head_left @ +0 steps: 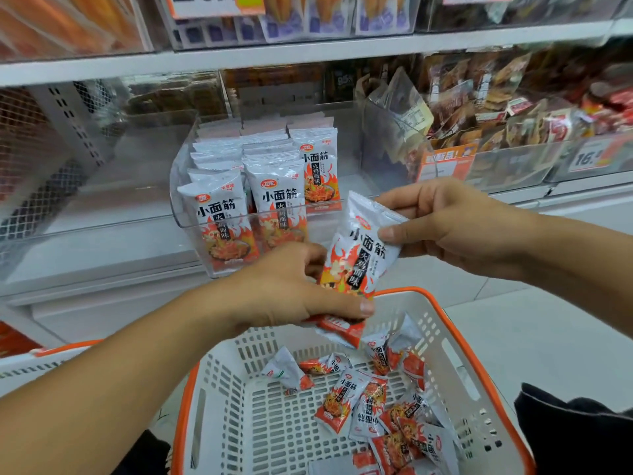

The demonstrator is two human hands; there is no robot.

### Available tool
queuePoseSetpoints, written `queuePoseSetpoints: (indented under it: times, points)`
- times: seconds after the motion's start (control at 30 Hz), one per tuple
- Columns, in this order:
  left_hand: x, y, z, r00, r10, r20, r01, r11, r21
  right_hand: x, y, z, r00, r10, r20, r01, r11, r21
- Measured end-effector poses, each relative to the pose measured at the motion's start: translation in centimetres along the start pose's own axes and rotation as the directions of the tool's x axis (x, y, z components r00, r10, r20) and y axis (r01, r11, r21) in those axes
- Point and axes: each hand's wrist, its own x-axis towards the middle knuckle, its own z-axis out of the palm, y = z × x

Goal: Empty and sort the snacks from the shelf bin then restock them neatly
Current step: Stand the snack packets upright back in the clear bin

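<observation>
A clear plastic shelf bin [178, 214] holds upright white-and-orange snack packets [277, 200] in three rows. In front of it, my left hand [287, 289] grips the lower end of a small stack of the same packets [358, 258]. My right hand [452, 228] pinches the top of the front packet of that stack between thumb and fingers. Below my hands stands a white basket with an orange rim [455, 341], with several loose packets [376, 402] scattered on its bottom.
Another clear bin [507, 166] with brown snack bags and orange price labels stands to the right on the same shelf. The shelf above carries more packaged goods. The shelf part left of the bin [113, 214] is bare white. A dark cloth [575, 430] shows at lower right.
</observation>
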Motion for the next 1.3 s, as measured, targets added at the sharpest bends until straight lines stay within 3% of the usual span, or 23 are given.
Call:
queuePoseSetpoints:
  times: [0.1,0.23,0.3,0.4,0.5,0.63,0.77,0.83,0.9,0.93,1.03,1.13,1.2,1.3]
  points:
    - [-0.1,0.3,-0.3,1.000,0.006,0.003,-0.006,0.999,-0.051,-0.2,-0.6,-0.1,0.999,-0.040,-0.014,0.040,0.999,0.012]
    - [-0.5,0.9,0.1,0.999,-0.015,0.040,0.019,0.995,-0.094,-0.8,-1.2,0.5,0.997,-0.014,0.077,0.011,0.999,0.036]
    - [-0.5,0.8,0.4,0.999,-0.025,0.038,0.027,0.997,-0.072,-0.9,-1.0,1.0,0.993,-0.002,0.117,0.008,0.999,-0.052]
    - [-0.3,0.7,0.7,0.999,-0.025,0.023,0.027,0.997,-0.077,-0.7,-1.1,1.5,0.998,-0.009,0.058,0.018,0.989,-0.147]
    - [0.0,0.8,0.4,0.998,-0.013,-0.068,0.009,0.998,-0.069,-0.5,-1.8,1.0,0.999,-0.032,0.035,0.037,0.990,-0.135]
    - [0.6,1.0,-0.2,0.951,0.118,-0.285,-0.060,0.977,0.203,-0.3,-2.3,0.1,0.993,-0.083,0.085,0.106,0.943,-0.316]
    - [0.6,2.4,-1.3,0.876,0.338,-0.344,-0.238,0.923,0.302,-0.5,-4.9,-1.0,0.950,-0.311,0.014,0.277,0.825,-0.493]
    - [0.7,2.8,-3.2,0.797,0.468,-0.383,-0.263,0.839,0.477,-0.6,-7.0,-2.2,0.892,-0.449,-0.056,0.326,0.722,-0.610]
    - [0.7,2.9,-5.5,0.699,0.560,-0.445,-0.174,0.737,0.653,-0.1,-8.9,-3.5,0.834,-0.540,-0.114,0.308,0.627,-0.716]
    - [0.7,2.7,-6.4,0.684,0.563,-0.464,-0.097,0.700,0.707,0.6,-9.5,-3.8,0.823,-0.553,-0.127,0.278,0.587,-0.760]
    - [1.2,1.6,-7.9,0.759,0.470,-0.452,0.093,0.609,0.788,4.7,-10.2,-3.9,0.861,-0.499,-0.098,0.176,0.473,-0.863]
    - [1.8,1.0,-7.9,0.830,0.435,-0.348,0.122,0.468,0.875,10.2,-9.0,-2.6,0.937,-0.350,-0.012,0.119,0.348,-0.930]
    - [1.9,1.0,-7.8,0.855,0.409,-0.319,0.127,0.431,0.893,13.2,-7.6,-1.9,0.966,-0.256,0.035,0.114,0.303,-0.946]
    - [1.9,1.0,-7.9,0.852,0.413,-0.322,0.138,0.417,0.898,16.0,-5.9,-1.6,0.956,-0.285,0.065,0.125,0.199,-0.972]
